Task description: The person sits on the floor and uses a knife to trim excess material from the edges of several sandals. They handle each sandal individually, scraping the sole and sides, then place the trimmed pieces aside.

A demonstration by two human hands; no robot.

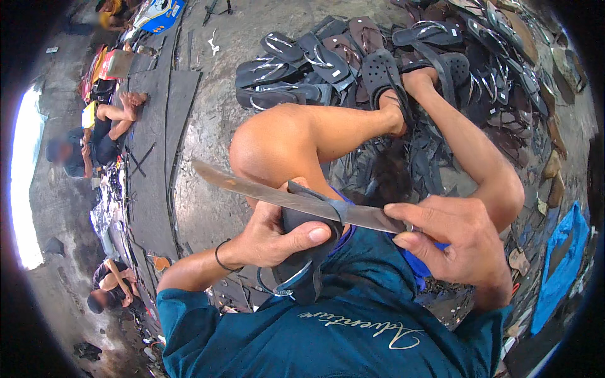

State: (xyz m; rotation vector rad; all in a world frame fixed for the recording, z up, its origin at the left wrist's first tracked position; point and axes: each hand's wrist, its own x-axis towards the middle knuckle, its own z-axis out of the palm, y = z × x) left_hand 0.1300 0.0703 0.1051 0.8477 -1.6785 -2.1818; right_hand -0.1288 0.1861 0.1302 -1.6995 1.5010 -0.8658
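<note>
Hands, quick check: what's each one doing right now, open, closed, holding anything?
Left hand: closed around a dark flip-flop.
Right hand: closed on the handle end of a long knife, whose blade lies across the flip-flop.

Place: sandal-making workshop floor
Evidence: heap of dark sandals [403,57], black rubber sheets [157,120], workers [94,135] seated on concrete

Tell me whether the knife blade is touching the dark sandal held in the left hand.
Touching. The head view shows the long knife blade pressed across the top edge of the dark sandal, which the left hand grips.
</note>
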